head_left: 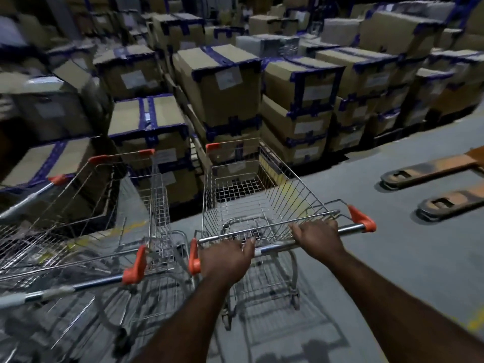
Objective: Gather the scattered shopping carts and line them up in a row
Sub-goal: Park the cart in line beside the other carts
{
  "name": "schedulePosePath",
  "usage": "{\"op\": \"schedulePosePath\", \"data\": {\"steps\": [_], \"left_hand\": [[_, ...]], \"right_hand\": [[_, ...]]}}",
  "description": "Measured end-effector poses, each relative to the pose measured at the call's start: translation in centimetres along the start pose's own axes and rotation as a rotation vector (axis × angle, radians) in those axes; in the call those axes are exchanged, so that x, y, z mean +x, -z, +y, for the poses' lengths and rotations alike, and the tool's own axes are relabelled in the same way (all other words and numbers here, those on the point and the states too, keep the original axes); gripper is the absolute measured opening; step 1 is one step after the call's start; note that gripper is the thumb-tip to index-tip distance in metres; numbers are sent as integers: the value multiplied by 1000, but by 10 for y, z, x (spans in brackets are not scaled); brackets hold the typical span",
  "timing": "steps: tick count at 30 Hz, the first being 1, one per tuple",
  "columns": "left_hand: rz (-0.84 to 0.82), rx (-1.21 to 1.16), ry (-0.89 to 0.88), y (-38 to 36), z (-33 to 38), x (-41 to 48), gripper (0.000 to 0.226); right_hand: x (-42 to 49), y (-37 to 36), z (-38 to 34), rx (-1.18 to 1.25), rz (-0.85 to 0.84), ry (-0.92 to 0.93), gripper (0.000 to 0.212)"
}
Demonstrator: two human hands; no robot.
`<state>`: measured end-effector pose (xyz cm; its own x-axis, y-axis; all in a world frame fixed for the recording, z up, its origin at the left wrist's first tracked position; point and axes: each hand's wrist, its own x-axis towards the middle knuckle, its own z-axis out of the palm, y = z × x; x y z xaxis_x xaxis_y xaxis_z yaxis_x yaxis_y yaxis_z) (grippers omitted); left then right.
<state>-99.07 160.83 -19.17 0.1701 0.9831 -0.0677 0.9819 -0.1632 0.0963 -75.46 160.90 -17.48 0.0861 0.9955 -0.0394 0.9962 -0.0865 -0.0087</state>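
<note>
A silver wire shopping cart [285, 189] with orange plastic caps at its corners and handle ends stands on the grey warehouse floor [392, 258], its nose pointing at stacks of brown cardboard boxes [220, 82] sealed with blue tape. The basket is a deep open mesh that narrows toward the front and carries no goods. A chrome handle bar [277, 246] runs across its rear edge.

A person grips that bar with both bare hands. The left hand [225, 259] sits at the bar's left end, just beside the orange cap, with its fingers [246, 244] curled over the top of the bar. The right hand [318, 238] holds the bar farther along, short of the right orange cap, its fingers [298, 230] wrapped over the bar toward the basket. A short bare stretch of chrome shows between the two hands.

Just to the left stands a second silver wire cart [157, 195] with the same orange fittings, facing the same boxes. The two carts' orange handle ends lie close together, though it is unclear whether the frames touch. More wire and another orange-capped bar show at the far left edge, blurred. To the right, well apart, the two orange forks of a pallet jack [429, 169] lie flat on the floor.
</note>
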Motion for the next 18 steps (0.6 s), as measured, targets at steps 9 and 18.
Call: {"op": "schedulePosePath", "data": {"steps": [9, 18], "left_hand": [[-43, -99, 120, 6, 14, 64, 96], [-173, -237, 163, 42, 24, 83, 65]], "right_hand": [[97, 3, 17, 41, 12, 113, 52], [151, 7, 17, -25, 6, 215, 39]]}}
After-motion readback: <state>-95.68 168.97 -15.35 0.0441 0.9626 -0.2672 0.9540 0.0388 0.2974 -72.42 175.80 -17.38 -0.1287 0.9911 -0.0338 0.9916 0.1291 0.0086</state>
